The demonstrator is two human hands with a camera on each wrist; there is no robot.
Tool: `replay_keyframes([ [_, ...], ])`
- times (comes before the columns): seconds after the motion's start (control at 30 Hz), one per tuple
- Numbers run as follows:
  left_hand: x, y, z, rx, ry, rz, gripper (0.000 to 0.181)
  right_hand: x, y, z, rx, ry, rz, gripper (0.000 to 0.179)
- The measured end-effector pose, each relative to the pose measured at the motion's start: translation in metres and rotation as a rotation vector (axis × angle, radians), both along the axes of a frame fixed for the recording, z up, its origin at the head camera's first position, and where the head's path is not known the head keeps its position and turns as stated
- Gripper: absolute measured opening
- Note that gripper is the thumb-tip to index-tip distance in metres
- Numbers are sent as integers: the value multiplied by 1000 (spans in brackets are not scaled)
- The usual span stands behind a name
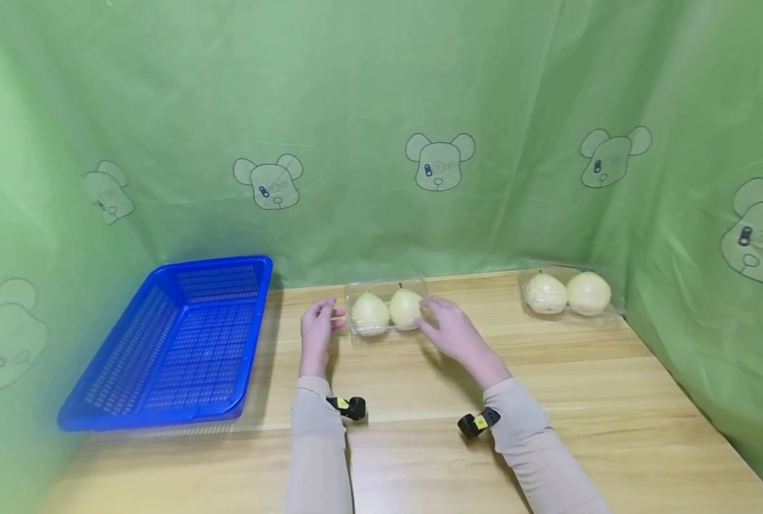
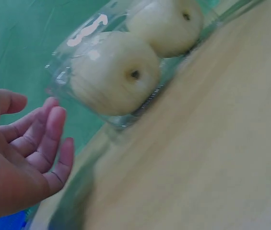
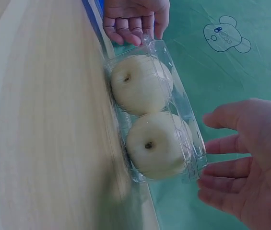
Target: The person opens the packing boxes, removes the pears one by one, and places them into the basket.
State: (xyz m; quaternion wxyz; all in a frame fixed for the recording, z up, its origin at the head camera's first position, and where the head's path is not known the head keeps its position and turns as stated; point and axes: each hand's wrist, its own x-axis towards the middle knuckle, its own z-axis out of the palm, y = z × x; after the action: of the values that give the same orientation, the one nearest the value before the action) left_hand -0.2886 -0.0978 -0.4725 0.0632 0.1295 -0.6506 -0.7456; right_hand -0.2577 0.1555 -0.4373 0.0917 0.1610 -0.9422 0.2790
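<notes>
Two pale yellow pears, a left one [image 1: 370, 315] and a right one [image 1: 405, 310], sit side by side in a clear plastic box [image 3: 182, 98] near the table's back edge. At the box's left end is my left hand [image 1: 319, 330], fingers loosely bent; in the left wrist view a small gap shows between its fingertips and the box. My right hand [image 3: 248, 160] is at the other end, its fingertips at or very near the box's corner. Neither hand is curled round the box. The right hand partly covers that end in the head view.
A blue plastic basket [image 1: 253, 357] stands on the left of the wooden table [image 1: 420, 457]. Another clear box [image 1: 614, 308] with two pears lies at the back right. Green curtains [image 1: 355, 86] with bear faces enclose the back and sides.
</notes>
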Motion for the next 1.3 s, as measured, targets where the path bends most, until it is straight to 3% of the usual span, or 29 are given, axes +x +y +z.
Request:
replay_keyframes([
  [0.13, 1, -2, 4, -44, -32, -69, 37, 2, -2, 1, -128, 70, -77, 43],
  [0.23, 1, -4, 5, -53, -52, -105, 38, 3, -10, 0, -307, 157, -90, 33],
  [0.3, 1, -5, 7, -54, -64, -118, 39, 6, -18, -1, -436, 167, -74, 25],
  [0.4, 2, -5, 9, -56, -77, -127, 39, 10, -32, -3, -619, 72, -50, 18],
  [0.6, 4, -5, 13, -55, -91, -138, 40, 19, -53, -9, -930, -293, 3, 24],
  [0.8, 3, -6, 14, -75, -95, -152, 38, 20, -61, -23, -999, -615, 99, 34],
  [0.9, 3, -6, 15, -94, -93, -160, 37, 18, -65, -33, -1065, -735, 88, 36],
  [1.03, 3, -6, 17, -111, -98, -168, 38, 13, -71, -46, -1184, -780, 32, 36],
  [1.3, 4, -6, 19, -107, -106, -162, 37, 9, -88, -57, -1285, -727, -27, 33],
])
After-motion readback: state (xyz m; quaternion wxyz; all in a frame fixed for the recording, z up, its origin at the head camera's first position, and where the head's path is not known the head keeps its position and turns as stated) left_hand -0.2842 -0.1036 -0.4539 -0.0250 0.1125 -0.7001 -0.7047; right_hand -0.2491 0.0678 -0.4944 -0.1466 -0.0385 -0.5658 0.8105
